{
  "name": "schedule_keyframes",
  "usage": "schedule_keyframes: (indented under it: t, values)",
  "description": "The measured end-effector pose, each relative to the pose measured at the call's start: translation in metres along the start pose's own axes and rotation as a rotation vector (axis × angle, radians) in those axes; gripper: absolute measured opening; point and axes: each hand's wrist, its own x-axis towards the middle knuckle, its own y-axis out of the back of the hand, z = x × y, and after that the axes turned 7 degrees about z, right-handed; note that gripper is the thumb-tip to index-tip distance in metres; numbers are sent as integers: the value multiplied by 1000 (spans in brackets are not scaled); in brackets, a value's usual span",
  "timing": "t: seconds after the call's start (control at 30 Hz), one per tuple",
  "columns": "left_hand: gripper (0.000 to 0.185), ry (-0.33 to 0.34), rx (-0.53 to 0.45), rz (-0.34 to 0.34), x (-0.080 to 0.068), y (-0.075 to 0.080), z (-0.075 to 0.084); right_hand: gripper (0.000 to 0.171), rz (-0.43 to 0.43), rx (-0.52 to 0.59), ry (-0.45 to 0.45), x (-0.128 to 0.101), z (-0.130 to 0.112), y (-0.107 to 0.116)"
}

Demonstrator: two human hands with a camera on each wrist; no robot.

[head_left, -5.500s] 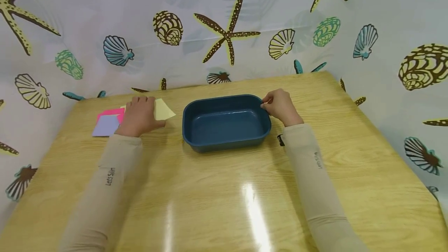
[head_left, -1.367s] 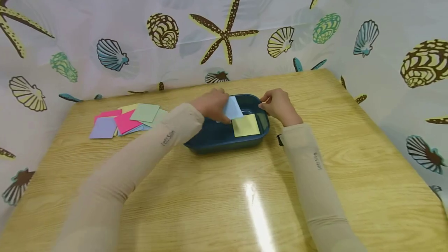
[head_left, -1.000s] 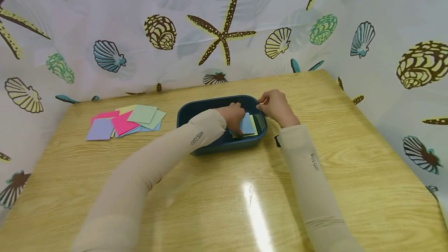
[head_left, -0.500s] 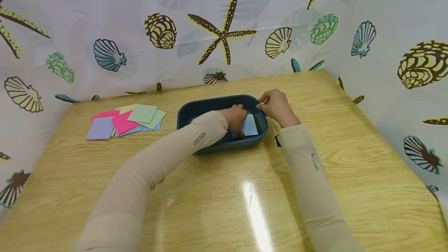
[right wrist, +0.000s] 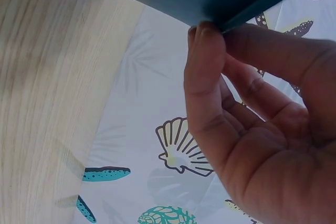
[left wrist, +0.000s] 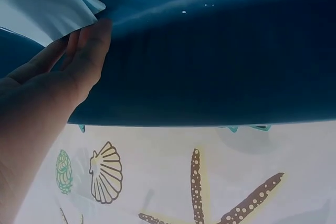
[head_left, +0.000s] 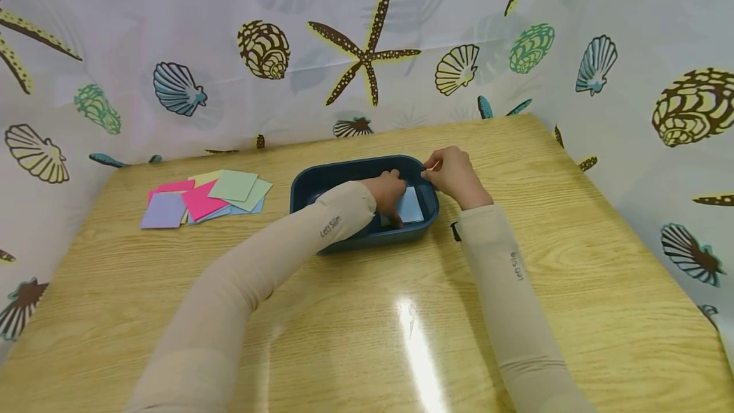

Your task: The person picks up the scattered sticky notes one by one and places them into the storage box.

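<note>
The left hand (head_left: 388, 193) presses a light blue paper square (head_left: 410, 204) flat with fairly straight fingers, apparently over a yellow one, at the right end of the blue tray (head_left: 321, 178) mid-counter, whose rim the right hand (head_left: 455, 176) pinches; next, fetching from the paper pile (head_left: 203, 199) by the counter's far-left corner.
</note>
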Motion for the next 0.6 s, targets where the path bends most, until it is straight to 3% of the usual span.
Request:
schedule_keyframes:
  t: [0.17, 0.33, 0.47, 0.6]
  values:
    - [79, 7, -12, 8, -4, 0, -3, 23, -4, -4, 3, 1, -2, -2]
    - [81, -43, -46, 56, -12, 7, -12, 23, 0, -17, 2, 0, -3, -2]
    - [72, -84, -165, 135, -42, 22, -28, 23, 6, -25, 9, 0, -2, -2]
    - [47, -85, -323, 344, -85, 33, -71, 23, 5, -21, 6, 0, -3, -4]
